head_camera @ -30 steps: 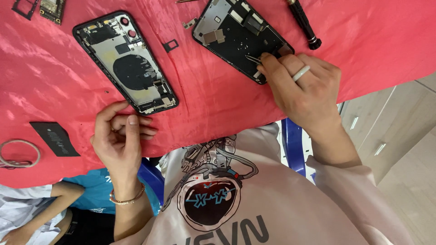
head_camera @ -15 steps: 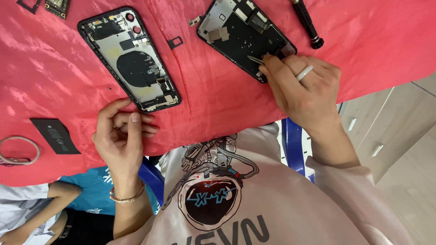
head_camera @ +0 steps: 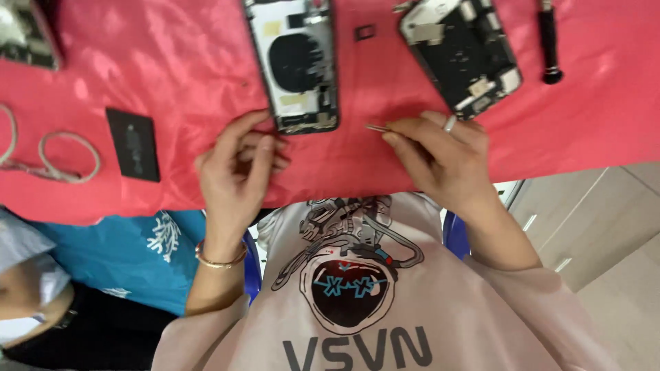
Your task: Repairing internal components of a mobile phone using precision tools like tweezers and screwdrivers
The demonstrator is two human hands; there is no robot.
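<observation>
So the person's right hand (head_camera: 443, 161) sits at the near edge of the table (head_camera: 591, 124), which is covered in a red cloth. Its fingers are pinched on tweezers (head_camera: 378, 128), and the thin metal tip pokes out to the left over bare cloth. There's a ring on one finger. Just past that hand lies an opened phone (head_camera: 462, 51), dark inside with small metal parts, tilted a bit, its near corner almost at the knuckles.

The left hand (head_camera: 237, 168) rests on the cloth close to the near edge, fingers loosely curled in, holding nothing as far as the view shows. A bangle sits on that wrist. Its fingertips are right by the bottom end of a phone shell (head_camera: 297, 65), which has a dark round patch in its middle and lies about square to the edge.

Between the two phones, farther back, is a tiny dark tray (head_camera: 364, 31). Off toward the right end there's a black screwdriver (head_camera: 548, 45). Toward the left end: a flat black battery (head_camera: 134, 143) and a loop of pale cable (head_camera: 65, 158).

Someone else in a blue top (head_camera: 130, 254) is at the lower left.
</observation>
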